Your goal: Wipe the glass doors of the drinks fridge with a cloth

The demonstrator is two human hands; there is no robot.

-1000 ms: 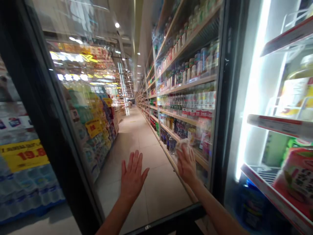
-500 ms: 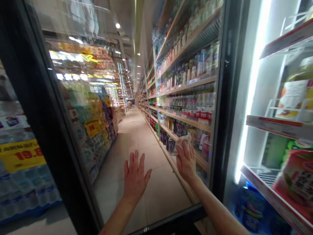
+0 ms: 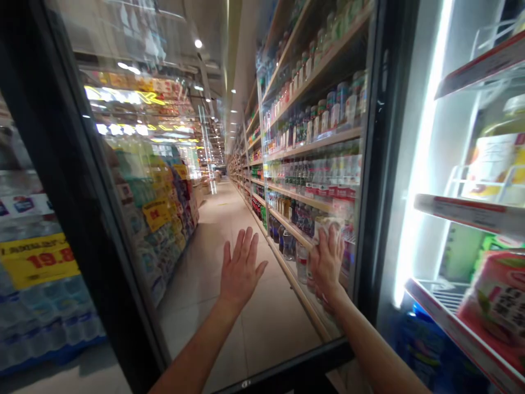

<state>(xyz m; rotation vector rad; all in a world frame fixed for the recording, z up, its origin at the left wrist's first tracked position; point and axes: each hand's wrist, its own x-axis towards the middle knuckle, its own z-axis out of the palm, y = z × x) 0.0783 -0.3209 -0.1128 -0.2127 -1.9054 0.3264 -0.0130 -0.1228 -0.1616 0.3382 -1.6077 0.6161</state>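
Observation:
A black-framed glass door (image 3: 84,219) spans the middle of the head view, with a store aisle showing through or mirrored in its pane. At the lower right of the glass, my right hand (image 3: 326,262) presses a crumpled pale cloth (image 3: 331,223) against the pane, its fingers over the cloth. My left hand (image 3: 241,265) is to its left, fingers spread, palm toward the glass and holding nothing. Whether the left palm touches the pane cannot be made out.
Lit cooler shelves (image 3: 463,210) stand at the right, with a red package (image 3: 498,306) and a bottle (image 3: 498,148). To the left, bottled water packs (image 3: 45,317) are stacked under a yellow price sign (image 3: 39,260). The door's bottom rail (image 3: 283,368) runs below my hands.
My right hand has slid right with the cloth, closer to the door's right edge. My left hand has moved up and slightly right, still spread.

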